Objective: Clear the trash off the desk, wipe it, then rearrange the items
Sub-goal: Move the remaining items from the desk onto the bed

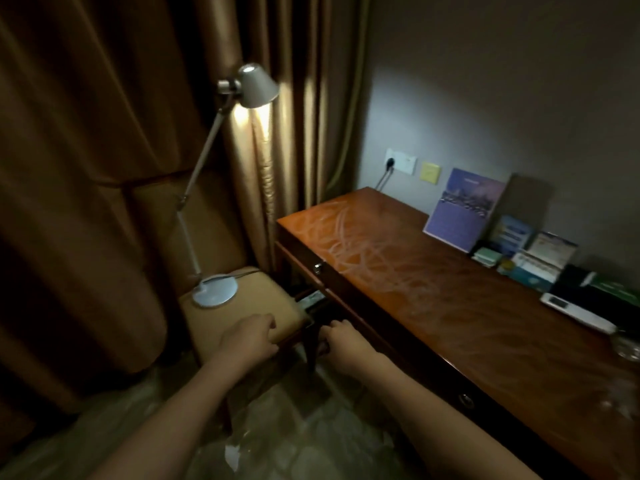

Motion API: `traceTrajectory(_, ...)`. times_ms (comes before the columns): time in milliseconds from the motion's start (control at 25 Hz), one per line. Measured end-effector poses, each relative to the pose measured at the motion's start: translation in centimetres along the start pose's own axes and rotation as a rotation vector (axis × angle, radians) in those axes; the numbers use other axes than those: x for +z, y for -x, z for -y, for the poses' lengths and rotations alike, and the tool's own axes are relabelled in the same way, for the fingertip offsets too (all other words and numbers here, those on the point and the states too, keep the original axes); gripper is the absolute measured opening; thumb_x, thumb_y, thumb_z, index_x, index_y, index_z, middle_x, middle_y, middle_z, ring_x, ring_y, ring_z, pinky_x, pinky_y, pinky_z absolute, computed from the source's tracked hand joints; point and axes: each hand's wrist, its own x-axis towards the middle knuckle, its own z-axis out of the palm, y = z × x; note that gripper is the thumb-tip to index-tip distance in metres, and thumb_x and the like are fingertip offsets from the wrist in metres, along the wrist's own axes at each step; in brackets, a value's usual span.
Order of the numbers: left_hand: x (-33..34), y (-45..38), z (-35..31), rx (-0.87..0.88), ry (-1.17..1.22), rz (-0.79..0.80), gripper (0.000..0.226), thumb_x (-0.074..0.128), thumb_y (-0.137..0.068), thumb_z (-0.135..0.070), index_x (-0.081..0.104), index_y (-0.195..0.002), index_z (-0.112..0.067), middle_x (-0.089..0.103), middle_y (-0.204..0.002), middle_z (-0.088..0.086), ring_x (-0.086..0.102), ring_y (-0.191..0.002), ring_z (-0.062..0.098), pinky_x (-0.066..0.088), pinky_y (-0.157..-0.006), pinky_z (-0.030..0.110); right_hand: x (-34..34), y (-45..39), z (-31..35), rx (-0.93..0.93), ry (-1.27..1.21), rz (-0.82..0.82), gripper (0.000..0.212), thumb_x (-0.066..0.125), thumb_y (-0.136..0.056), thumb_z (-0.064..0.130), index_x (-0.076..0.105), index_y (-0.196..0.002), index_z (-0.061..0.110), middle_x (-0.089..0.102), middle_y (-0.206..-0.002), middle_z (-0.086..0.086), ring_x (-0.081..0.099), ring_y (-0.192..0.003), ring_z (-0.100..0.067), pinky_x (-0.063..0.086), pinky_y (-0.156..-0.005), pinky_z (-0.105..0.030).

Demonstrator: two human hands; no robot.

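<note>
Brown curtains (104, 150) filled the left half of the view, hanging in heavy folds from top to floor. One long wooden desk (433, 306) ran along the grey wall on the right, its polished top marked with pale swirling wipe streaks, and two round knobs showed on its front edge. One chair (242, 306) with a tan padded seat stood at the desk's left end, close against it. On that seat stood one desk lamp (221, 188), its round base flat on the cushion, its jointed arm rising to a lit grey shade turned toward the curtains. Along the back of the desk stood one purple booklet (464, 209) leaning on the wall, then a row of small cards and boxes too blurred to count, one white remote (575, 311) lying flat, and part of one glass object (628, 348) at the right edge. Two wall plates, one white (401, 161) and one yellow (430, 172), sat above the desk corner. The left hand (247, 337) rested with curled fingers on the seat's front edge. The right hand (341, 339) curled around the chair's front corner beside the desk; how firmly either gripped I could not tell.
</note>
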Motion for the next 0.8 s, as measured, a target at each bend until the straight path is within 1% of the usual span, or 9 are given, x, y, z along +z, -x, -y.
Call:
traceTrajectory(120,-1.4,-7.6,-1.4,0.12,-0.033,0.041,0.047,0.061,-0.081,-0.033,0.05,-0.126,-0.024,0.057,-0.122,0.0,0.055,-0.11,0.018,0.046,-0.085,0.028,-2.7,-4.1,-3.3,0.149,-0.046,-0.045,0.03,0.059,-0.089,0.025,0.055,-0.116,0.012,0.05,-0.119,-0.009,0.044,-0.113,-0.028,0.042,-0.091,-0.038)
traceTrajectory(240,-3.1,-14.5,-3.9,0.259,-0.075,0.071,0.035,0.06,-0.082,-0.029,0.054,-0.116,-0.023,0.06,-0.114,-0.001,0.057,-0.102,0.016,0.045,-0.073,0.026,-4.6,-7.0,-6.4,0.305,-0.127,-0.092,0.031,0.06,-0.088,0.025,0.054,-0.115,0.013,0.049,-0.121,-0.007,0.044,-0.114,-0.026,0.041,-0.089,-0.033)
traceTrajectory(360,-3.3,-20.1,-8.2,0.388,-0.127,0.129,0.025,0.061,-0.085,-0.029,0.055,-0.108,-0.023,0.059,-0.11,-0.002,0.056,-0.093,0.013,0.044,-0.066,0.025,-5.7,-7.5,-10.1,0.469,-0.151,-0.106,0.035,0.061,-0.088,0.028,0.053,-0.12,0.014,0.049,-0.124,-0.007,0.043,-0.116,-0.025,0.04,-0.093,-0.033)
traceTrajectory(440,-2.1,-23.0,-11.4,0.493,-0.156,0.196,0.027,0.061,-0.087,-0.031,0.053,-0.112,-0.022,0.058,-0.115,0.0,0.055,-0.093,0.014,0.045,-0.067,0.025,-6.1,-7.8,-13.1,0.574,-0.181,-0.134,0.041,0.062,-0.089,0.028,0.052,-0.125,0.014,0.048,-0.13,-0.007,0.042,-0.121,-0.026,0.04,-0.098,-0.035)
traceTrajectory(520,-0.7,-25.8,-14.5,0.567,-0.157,0.251,0.039,0.06,-0.089,-0.03,0.049,-0.125,-0.019,0.056,-0.119,0.002,0.057,-0.099,0.017,0.048,-0.071,0.029,-6.7,-8.5,-16.4,0.651,-0.213,-0.144,0.043,0.061,-0.09,0.028,0.051,-0.129,0.014,0.047,-0.134,-0.008,0.04,-0.125,-0.027,0.038,-0.102,-0.036)
traceTrajectory(560,0.1,-27.3,-15.9,0.592,-0.158,0.278,0.043,0.059,-0.089,-0.027,0.047,-0.129,-0.019,0.057,-0.117,0.003,0.058,-0.098,0.019,0.048,-0.072,0.031,-7.1,-9.0,-18.2,0.671,-0.22,-0.145,0.044,0.06,-0.09,0.029,0.051,-0.129,0.013,0.047,-0.134,-0.009,0.039,-0.126,-0.027,0.038,-0.102,-0.037)
traceTrajectory(680,1.6,-31.7,-19.9,0.623,-0.162,0.329,0.044,0.058,-0.088,-0.029,0.048,-0.13,-0.019,0.058,-0.114,0.001,0.06,-0.092,0.017,0.048,-0.068,0.029,-8.5,-11.2,-24.2,0.726,-0.268,-0.178,0.041,0.061,-0.089,0.03,0.053,-0.124,0.011,0.051,-0.13,-0.01,0.045,-0.119,-0.026,0.042,-0.095,-0.036)
traceTrajectory(800,1.0,-36.4,-23.2,0.587,-0.19,0.318,0.044,0.061,-0.087,-0.033,0.051,-0.127,-0.02,0.058,-0.119,-0.001,0.058,-0.094,0.012,0.053,-0.074,0.026,-10.4,-14.0,-29.2,0.79,-0.397,-0.236,0.035,0.063,-0.088,0.027,0.058,-0.117,0.008,0.057,-0.119,-0.01,0.056,-0.105,-0.023,0.049,-0.087,-0.032)
